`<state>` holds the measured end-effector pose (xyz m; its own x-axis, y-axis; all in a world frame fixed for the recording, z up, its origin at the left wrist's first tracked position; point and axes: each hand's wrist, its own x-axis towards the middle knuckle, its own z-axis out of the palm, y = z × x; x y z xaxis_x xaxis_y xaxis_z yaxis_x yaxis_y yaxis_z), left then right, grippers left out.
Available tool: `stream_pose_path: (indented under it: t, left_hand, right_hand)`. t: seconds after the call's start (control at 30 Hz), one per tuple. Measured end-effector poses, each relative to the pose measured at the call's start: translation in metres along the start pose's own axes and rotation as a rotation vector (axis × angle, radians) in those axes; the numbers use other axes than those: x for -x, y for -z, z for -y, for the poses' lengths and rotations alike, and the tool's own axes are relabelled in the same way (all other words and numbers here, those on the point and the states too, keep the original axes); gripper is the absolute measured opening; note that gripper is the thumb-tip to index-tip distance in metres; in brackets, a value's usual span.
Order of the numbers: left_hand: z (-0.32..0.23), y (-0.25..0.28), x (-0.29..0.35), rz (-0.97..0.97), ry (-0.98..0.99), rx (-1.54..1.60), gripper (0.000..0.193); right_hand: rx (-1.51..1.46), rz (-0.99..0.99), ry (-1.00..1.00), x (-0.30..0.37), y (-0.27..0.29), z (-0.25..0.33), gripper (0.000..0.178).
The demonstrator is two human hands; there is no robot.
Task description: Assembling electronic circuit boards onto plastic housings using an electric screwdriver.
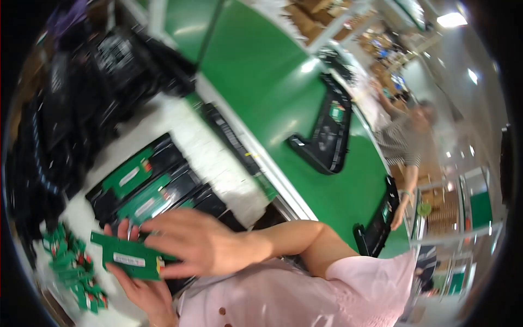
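Note:
A green circuit board [117,246] with a white label is held up at the lower left. My left hand [143,294] grips it, thumb at the lower edge and fingertips showing past the top edge. My right hand [199,245] reaches across from the right, its fingers and thumb around the board's right end; motion blurs them slightly. Just beyond the hands, black plastic housings lie side by side, with another green board [131,180] and a second fitted board [147,203] in them. A pile of loose green boards [73,267] lies left of my left hand.
Black plastic parts [109,71] are heaped at the far left. A green conveyor belt [256,82] crosses diagonally, carrying a black L-shaped housing [329,131] and another housing [378,223]. A narrow black part [231,139] lies by its rail. Across the belt, a person in stripes [400,136] touches the nearer housing.

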<state>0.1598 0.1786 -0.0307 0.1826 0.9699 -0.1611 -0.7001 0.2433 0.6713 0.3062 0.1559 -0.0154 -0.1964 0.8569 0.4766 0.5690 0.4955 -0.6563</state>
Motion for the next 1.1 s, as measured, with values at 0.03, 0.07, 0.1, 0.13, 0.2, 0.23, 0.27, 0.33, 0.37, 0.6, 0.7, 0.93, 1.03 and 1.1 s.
stream_pose_path:
  t: [0.03,0.07,0.1,0.13,0.2,0.23,0.27,0.33,0.37,0.6,0.7,0.93,1.03,1.1]
  left_hand:
    - [0.006,-0.01,0.005,0.043,-0.013,-0.01,0.055]
    - [0.008,-0.011,0.011,0.14,0.014,-0.003,0.053]
    - [0.001,-0.005,0.015,0.218,0.008,-0.006,0.052]
    - [0.002,-0.002,0.013,0.231,0.019,-0.056,0.053]
    - [0.008,-0.007,0.015,0.155,0.076,-0.085,0.052]
    - [0.009,-0.018,0.017,0.083,0.121,-0.137,0.052]
    - [0.011,-0.019,0.018,0.123,0.127,-0.132,0.052]
    - [0.015,-0.014,0.016,0.334,0.048,-0.404,0.065]
    - [0.01,-0.002,0.011,0.351,0.068,-0.416,0.065]
    - [-0.028,0.038,0.023,0.524,-0.129,-1.071,0.058]
    - [-0.028,0.052,0.035,0.504,-0.162,-1.184,0.061]
    - [-0.015,0.058,0.022,0.428,-0.547,-1.394,0.057]
    - [-0.014,0.067,0.035,0.465,-0.597,-1.411,0.054]
    - [-0.014,0.07,0.049,0.434,-0.583,-1.451,0.051]
  right_hand:
    - [-0.053,0.006,0.013,0.004,0.003,0.005,0.05]
    - [-0.056,0.028,-0.017,0.009,0.002,0.009,0.05]
    - [-0.082,0.051,-0.02,0.006,-0.009,0.013,0.048]
    - [-0.098,0.044,-0.069,0.009,-0.017,0.008,0.046]
    - [-0.134,0.059,-0.13,0.016,-0.021,0.001,0.041]
    - [-0.14,0.075,-0.144,0.022,-0.013,-0.004,0.039]
    - [-0.141,0.008,-0.147,0.025,-0.008,-0.001,0.037]
    - [-0.068,-0.03,-0.202,0.03,0.022,-0.015,0.036]
    - [-0.034,-0.043,-0.258,0.029,0.036,-0.02,0.036]
    - [0.223,-0.578,0.018,0.019,0.12,0.013,0.04]
    - [0.115,-0.191,0.245,0.026,0.087,-0.001,0.031]
    - [0.35,0.384,0.031,0.058,0.052,-0.009,0.04]
    - [0.352,0.399,-0.016,0.062,0.054,0.01,0.041]
    - [0.258,0.468,-0.045,0.061,0.049,0.008,0.041]
